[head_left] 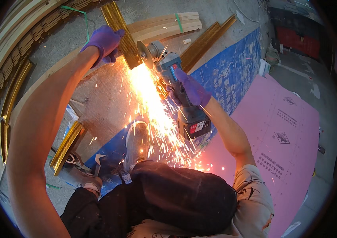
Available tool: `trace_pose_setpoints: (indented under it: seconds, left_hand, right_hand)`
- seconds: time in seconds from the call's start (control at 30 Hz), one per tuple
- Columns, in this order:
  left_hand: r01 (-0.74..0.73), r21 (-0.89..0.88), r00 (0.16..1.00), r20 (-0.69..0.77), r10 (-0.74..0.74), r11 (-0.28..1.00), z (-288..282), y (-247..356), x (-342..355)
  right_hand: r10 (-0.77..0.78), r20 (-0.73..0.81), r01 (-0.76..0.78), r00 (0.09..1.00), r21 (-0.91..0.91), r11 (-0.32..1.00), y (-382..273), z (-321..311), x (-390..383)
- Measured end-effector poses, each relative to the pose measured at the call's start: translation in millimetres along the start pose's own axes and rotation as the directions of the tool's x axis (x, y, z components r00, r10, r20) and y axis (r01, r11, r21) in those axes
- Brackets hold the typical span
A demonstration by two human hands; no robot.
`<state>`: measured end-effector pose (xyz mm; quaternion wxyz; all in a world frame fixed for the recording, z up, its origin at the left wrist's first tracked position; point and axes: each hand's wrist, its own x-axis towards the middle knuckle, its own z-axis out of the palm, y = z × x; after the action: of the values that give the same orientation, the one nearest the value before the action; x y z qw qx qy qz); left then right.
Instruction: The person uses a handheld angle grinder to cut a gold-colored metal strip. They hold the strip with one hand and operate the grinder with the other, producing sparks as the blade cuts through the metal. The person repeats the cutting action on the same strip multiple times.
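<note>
My left hand, in a purple glove, presses down on a gold textured metal strip that rests across a wooden plank. In a matching purple glove, my right hand grips the body of a cordless angle grinder. Its disc meets the near end of the strip, and a bright stream of sparks sprays back toward my grey shoe and dark trousers.
A cut gold strip piece lies by my left foot. More gold strips and pale wooden boards lie ahead. A blue sheet and a pink foam board cover the floor at right. Stacked profiles line the left.
</note>
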<state>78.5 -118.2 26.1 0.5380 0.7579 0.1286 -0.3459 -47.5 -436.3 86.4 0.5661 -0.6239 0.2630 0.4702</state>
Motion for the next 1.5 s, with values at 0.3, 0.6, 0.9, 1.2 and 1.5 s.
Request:
trace_pose_setpoints:
  seconds: [0.3,0.6,0.9,1.2,1.5]
  left_hand:
    - [0.016,-0.016,1.0,-0.003,-0.016,1.0,0.4,-0.4,-0.1]
    - [0.02,-0.008,1.0,-0.006,-0.02,1.0,0.7,-1.2,1.9]
    - [0.018,-0.039,1.0,0.011,-0.017,0.999,0.3,-1.7,3.0]
    - [-0.027,-0.052,0.999,-0.019,0.026,0.998,3.7,-15.1,14.8]
    - [-0.034,-0.078,0.999,-0.013,0.033,0.996,4.6,-15.8,14.3]
  right_hand:
    - [-0.059,-0.086,0.05,0.995,-0.103,0.993,-19.0,24.7,-9.2]
    - [-0.037,-0.107,0.034,0.994,-0.031,0.999,-18.7,23.2,-1.4]
    - [-0.019,-0.026,0.019,0.999,0.005,1.0,-16.3,17.2,-2.3]
    - [0.081,-0.119,-0.08,0.99,0.02,0.997,-6.3,18.3,-12.0]
    - [0.077,-0.114,-0.084,0.99,-0.052,0.995,5.4,22.5,-37.5]
